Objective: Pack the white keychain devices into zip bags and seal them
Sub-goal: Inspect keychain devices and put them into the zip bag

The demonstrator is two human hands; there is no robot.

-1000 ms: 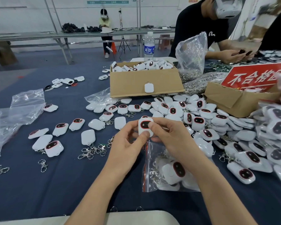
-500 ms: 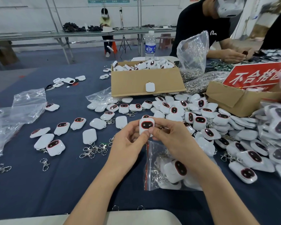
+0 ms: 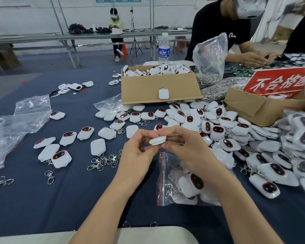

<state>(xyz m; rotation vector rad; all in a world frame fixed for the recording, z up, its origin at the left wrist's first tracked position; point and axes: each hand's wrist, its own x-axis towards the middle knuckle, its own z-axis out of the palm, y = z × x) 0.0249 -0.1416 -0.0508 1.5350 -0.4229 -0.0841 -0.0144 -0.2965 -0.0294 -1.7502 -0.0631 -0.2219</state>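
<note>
Here: left hand point(image 3: 139, 153), right hand point(image 3: 187, 149) pinch keychain device point(image 3: 158, 140) near zip bag point(image 3: 164, 170).

white devices point(image 3: 157, 140), navy tablecloth point(image 3: 42, 199), red sign point(image 3: 278, 81)

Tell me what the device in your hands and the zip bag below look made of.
The device looks like glossy white moulded plastic: smooth, rounded edges, soft shine. The zip bag is probably thin clear plastic film: contents show through, and it wrinkles and glints.
</note>
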